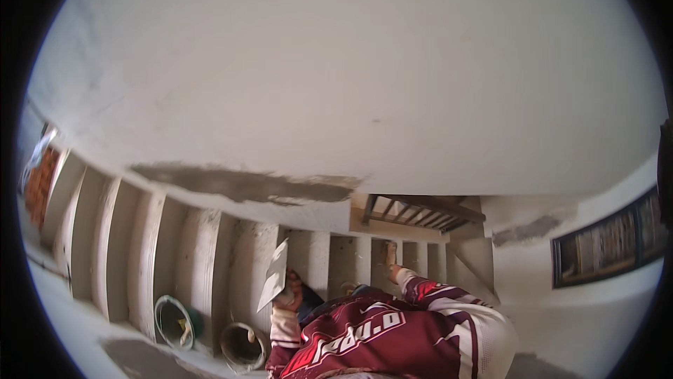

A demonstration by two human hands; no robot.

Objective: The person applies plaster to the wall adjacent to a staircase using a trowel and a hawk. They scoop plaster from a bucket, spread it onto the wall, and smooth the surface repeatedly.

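Observation:
My left hand (288, 294), low in the middle of the view, is closed on a plastering trowel (273, 278). The trowel's flat, pale rectangular blade is tilted up above a stair step; its handle is hidden. My right hand (395, 271) reaches forward over the steps to the right, small and blurred, so its fingers do not show clearly. Ahead of me rises a large pale wall (378, 77). A grey-brown patch of plaster (245, 184) runs along its lower edge.
Stairs (200, 239) run across below the wall. A green bucket (194, 323) and a greyish bucket (261, 347) stand at the lower left. Beyond the wall's lower edge is a dark railing (420, 211). A dark-framed window (610, 239) is at the right.

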